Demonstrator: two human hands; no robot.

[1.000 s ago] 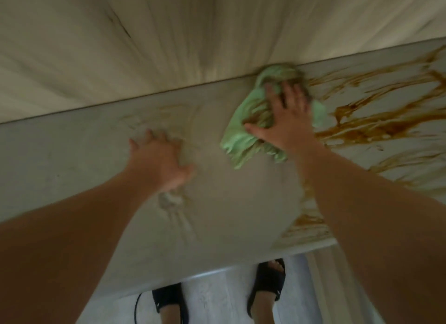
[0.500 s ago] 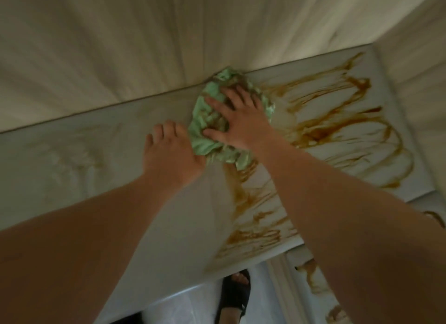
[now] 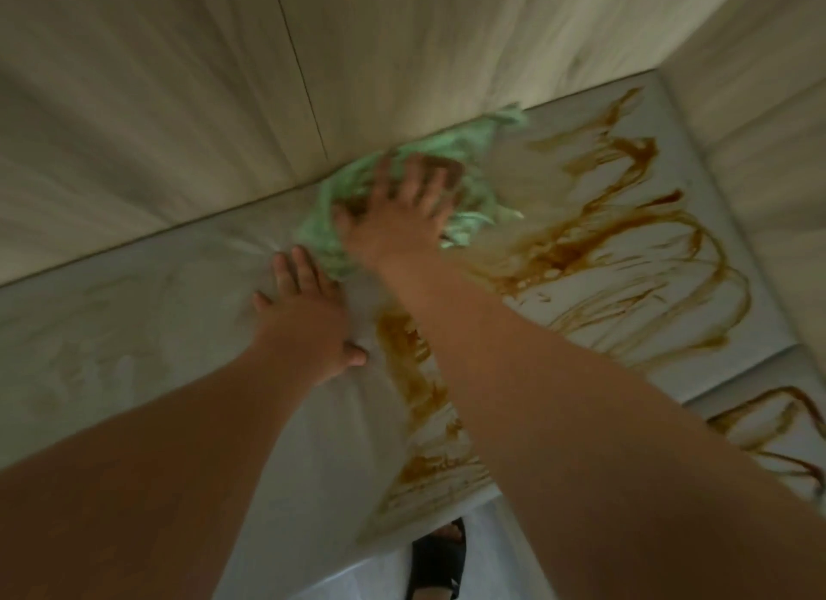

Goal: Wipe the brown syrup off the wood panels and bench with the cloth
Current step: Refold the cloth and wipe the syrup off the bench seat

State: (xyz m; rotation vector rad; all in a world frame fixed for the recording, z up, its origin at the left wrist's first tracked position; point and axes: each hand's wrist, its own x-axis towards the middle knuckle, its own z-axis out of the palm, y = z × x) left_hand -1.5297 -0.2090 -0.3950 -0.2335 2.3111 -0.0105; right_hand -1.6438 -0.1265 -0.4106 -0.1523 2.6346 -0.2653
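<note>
I count one cloth (image 3: 451,150), green, bunched and smeared brown, under my right hand (image 3: 393,224). Its spread fingers press the cloth onto the bench (image 3: 111,331), against the wood panels (image 3: 156,107). My left hand (image 3: 304,322) lies flat just beside it. Syrup (image 3: 625,232) loops to the right, partly hidden by my forearm. One sandal (image 3: 436,563) shows below.

One wide-angle camera, worn on the person's head, looks forward and steeply down from close above the pale, syrup-streaked worktop (image 3: 134,331). It faces the pale wood wall panels (image 3: 179,107) behind; light floor (image 3: 366,584) and a black sandal (image 3: 438,563) fill the bottom edge.
</note>
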